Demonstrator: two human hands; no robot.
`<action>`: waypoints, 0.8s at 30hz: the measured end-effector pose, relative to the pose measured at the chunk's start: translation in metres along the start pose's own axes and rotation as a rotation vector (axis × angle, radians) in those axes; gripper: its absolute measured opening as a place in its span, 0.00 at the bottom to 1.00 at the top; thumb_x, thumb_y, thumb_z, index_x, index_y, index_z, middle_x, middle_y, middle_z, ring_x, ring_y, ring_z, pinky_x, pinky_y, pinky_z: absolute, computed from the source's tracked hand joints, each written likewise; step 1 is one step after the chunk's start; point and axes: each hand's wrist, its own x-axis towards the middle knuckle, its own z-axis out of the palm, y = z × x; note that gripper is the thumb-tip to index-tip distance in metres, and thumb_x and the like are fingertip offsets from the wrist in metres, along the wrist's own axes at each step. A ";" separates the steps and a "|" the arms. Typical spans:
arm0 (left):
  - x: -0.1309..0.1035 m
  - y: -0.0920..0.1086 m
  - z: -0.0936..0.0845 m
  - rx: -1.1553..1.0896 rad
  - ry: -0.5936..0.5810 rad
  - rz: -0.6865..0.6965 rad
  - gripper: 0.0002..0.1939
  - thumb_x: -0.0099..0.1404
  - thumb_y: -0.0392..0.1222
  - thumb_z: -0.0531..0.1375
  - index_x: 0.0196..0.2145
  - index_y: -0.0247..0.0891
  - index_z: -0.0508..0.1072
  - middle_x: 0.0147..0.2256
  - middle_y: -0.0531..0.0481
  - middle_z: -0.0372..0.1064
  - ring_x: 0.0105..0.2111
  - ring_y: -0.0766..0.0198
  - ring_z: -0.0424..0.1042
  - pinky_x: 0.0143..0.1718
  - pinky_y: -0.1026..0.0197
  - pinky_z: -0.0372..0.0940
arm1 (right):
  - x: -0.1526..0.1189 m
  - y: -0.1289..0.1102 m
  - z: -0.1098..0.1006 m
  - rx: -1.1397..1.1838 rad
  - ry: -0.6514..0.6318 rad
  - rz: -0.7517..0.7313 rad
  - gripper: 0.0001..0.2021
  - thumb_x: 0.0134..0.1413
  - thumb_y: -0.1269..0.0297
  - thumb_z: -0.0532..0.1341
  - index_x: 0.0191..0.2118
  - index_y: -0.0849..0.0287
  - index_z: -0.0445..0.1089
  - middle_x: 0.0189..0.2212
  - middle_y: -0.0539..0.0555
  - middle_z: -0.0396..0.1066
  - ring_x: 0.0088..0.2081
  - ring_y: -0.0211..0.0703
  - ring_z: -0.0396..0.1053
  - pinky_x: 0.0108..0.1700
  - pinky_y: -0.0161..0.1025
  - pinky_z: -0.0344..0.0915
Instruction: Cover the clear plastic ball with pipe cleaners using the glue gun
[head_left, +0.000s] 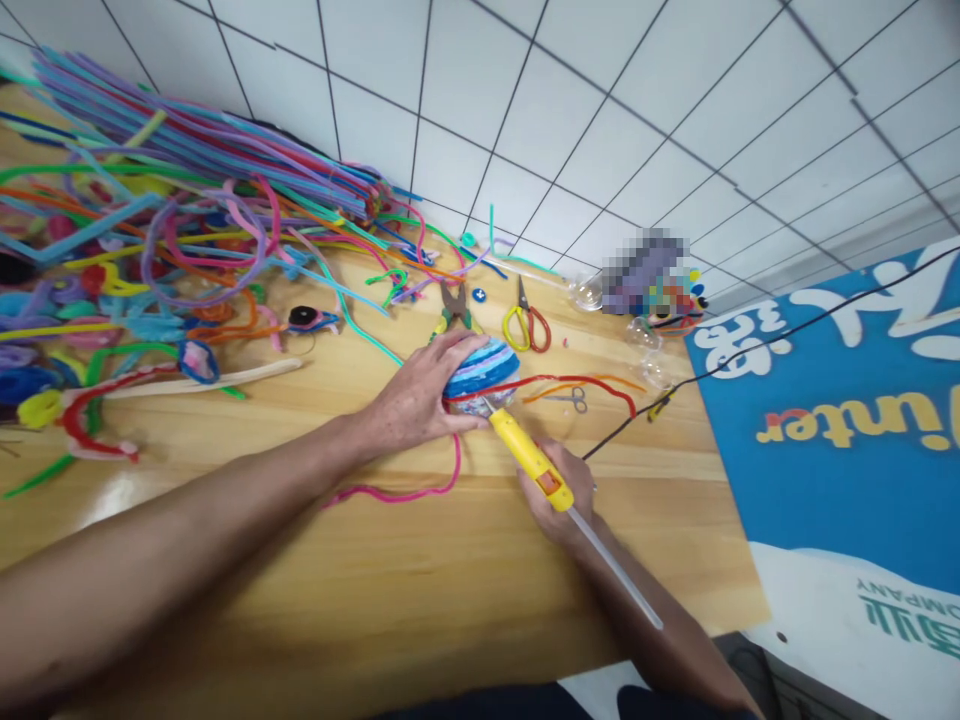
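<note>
My left hand (420,395) is closed around a ball (484,366) covered in bands of blue, light blue and pink pipe cleaner. In my right hand (559,490) is a yellow hot glue gun (529,455), a clear glue stick (619,570) jutting from its back end. Its nozzle meets the lower side of the ball, where the surface looks whitish and patterned. A red pipe cleaner (577,380) runs across the ball and extends to the right. Below my left hand a pink pipe cleaner (405,495) trails on the table.
Pliers (454,308), yellow-and-red scissors (526,325) and small scissors (576,399) lie beyond the ball. Loose pipe cleaners (202,250) and a long bundle (225,150) heap up at left. A black cord (720,358) crosses to a blue sign (840,420) at right.
</note>
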 end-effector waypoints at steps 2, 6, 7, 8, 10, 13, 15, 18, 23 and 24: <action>0.000 0.000 0.000 0.004 0.004 0.005 0.56 0.60 0.52 0.79 0.77 0.50 0.53 0.71 0.35 0.62 0.72 0.37 0.66 0.72 0.32 0.66 | 0.001 0.000 -0.001 0.010 0.049 -0.007 0.11 0.67 0.56 0.64 0.47 0.53 0.80 0.29 0.52 0.80 0.26 0.45 0.76 0.31 0.39 0.73; -0.001 -0.001 0.000 0.002 0.022 0.055 0.56 0.61 0.53 0.79 0.77 0.49 0.53 0.71 0.34 0.62 0.71 0.38 0.67 0.71 0.33 0.67 | 0.003 -0.001 -0.003 0.010 0.089 0.062 0.10 0.69 0.57 0.63 0.46 0.54 0.80 0.28 0.50 0.78 0.25 0.44 0.76 0.32 0.38 0.73; -0.001 -0.002 0.000 -0.001 0.026 0.064 0.56 0.61 0.53 0.78 0.77 0.49 0.53 0.71 0.34 0.62 0.71 0.39 0.67 0.71 0.34 0.68 | 0.003 -0.002 -0.003 0.023 0.074 0.047 0.09 0.68 0.58 0.64 0.47 0.53 0.80 0.28 0.50 0.79 0.26 0.44 0.76 0.32 0.38 0.73; -0.001 -0.002 0.000 -0.004 0.030 0.069 0.55 0.62 0.53 0.78 0.76 0.49 0.53 0.70 0.33 0.62 0.71 0.39 0.67 0.71 0.34 0.68 | 0.004 -0.002 -0.003 0.045 0.062 0.018 0.09 0.67 0.59 0.64 0.48 0.53 0.79 0.29 0.50 0.79 0.26 0.44 0.77 0.32 0.38 0.73; -0.001 -0.002 0.000 -0.010 0.033 0.063 0.55 0.62 0.53 0.78 0.76 0.49 0.54 0.70 0.34 0.62 0.71 0.39 0.67 0.71 0.34 0.68 | 0.005 -0.002 -0.003 0.091 0.063 -0.046 0.09 0.66 0.61 0.65 0.49 0.53 0.79 0.30 0.51 0.80 0.27 0.44 0.77 0.32 0.38 0.73; -0.001 -0.002 0.000 -0.016 0.023 0.042 0.56 0.61 0.52 0.79 0.76 0.50 0.54 0.70 0.35 0.62 0.72 0.39 0.66 0.72 0.34 0.67 | 0.006 -0.001 -0.001 0.100 0.112 -0.015 0.09 0.67 0.61 0.65 0.50 0.53 0.78 0.30 0.50 0.80 0.27 0.44 0.77 0.33 0.39 0.74; -0.001 -0.002 0.000 -0.016 0.010 0.024 0.56 0.60 0.50 0.79 0.76 0.50 0.54 0.71 0.36 0.62 0.73 0.38 0.65 0.72 0.33 0.66 | 0.006 -0.001 0.000 0.094 0.137 0.012 0.08 0.68 0.62 0.65 0.50 0.53 0.78 0.30 0.50 0.79 0.26 0.43 0.76 0.33 0.39 0.74; -0.001 -0.002 0.000 -0.014 0.003 0.017 0.55 0.60 0.50 0.79 0.76 0.50 0.54 0.71 0.35 0.62 0.73 0.38 0.65 0.72 0.33 0.66 | 0.008 -0.003 0.001 0.112 0.103 -0.079 0.07 0.68 0.62 0.65 0.49 0.53 0.77 0.29 0.49 0.78 0.25 0.42 0.74 0.32 0.38 0.72; -0.001 -0.003 0.000 -0.013 0.022 0.042 0.55 0.61 0.52 0.78 0.76 0.50 0.54 0.71 0.35 0.62 0.72 0.39 0.66 0.71 0.34 0.67 | 0.009 -0.004 0.005 0.092 0.137 -0.067 0.06 0.69 0.62 0.64 0.48 0.54 0.77 0.29 0.50 0.78 0.25 0.42 0.73 0.31 0.37 0.70; -0.001 -0.004 0.001 -0.012 0.022 0.052 0.55 0.62 0.52 0.78 0.76 0.50 0.54 0.71 0.35 0.62 0.72 0.39 0.66 0.71 0.34 0.67 | 0.009 -0.004 0.006 0.102 0.149 -0.063 0.06 0.69 0.63 0.64 0.48 0.54 0.77 0.29 0.49 0.77 0.24 0.41 0.72 0.30 0.37 0.69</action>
